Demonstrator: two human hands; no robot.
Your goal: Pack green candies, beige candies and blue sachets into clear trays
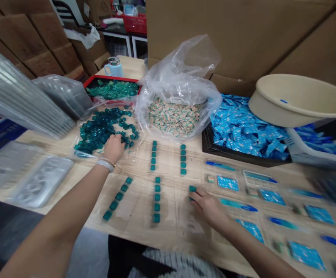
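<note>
Right hand (206, 204) pinching small teal square (192, 189), left hand (114, 148) over glossy teal pile (98, 129), grip unclear

The small dark-teal blocks (98, 127) look glossy and translucent, like plastic. The pale wood-grained bench (80, 179) looks smooth. The clear, crinkled plastic bag (181, 79) shines along its folds; the large brown cardboard sheet (237, 38) is matt. The round cream plastic basin (283, 108) looks smooth, the stacked clear plastic trays (26, 96) glossy.
</note>
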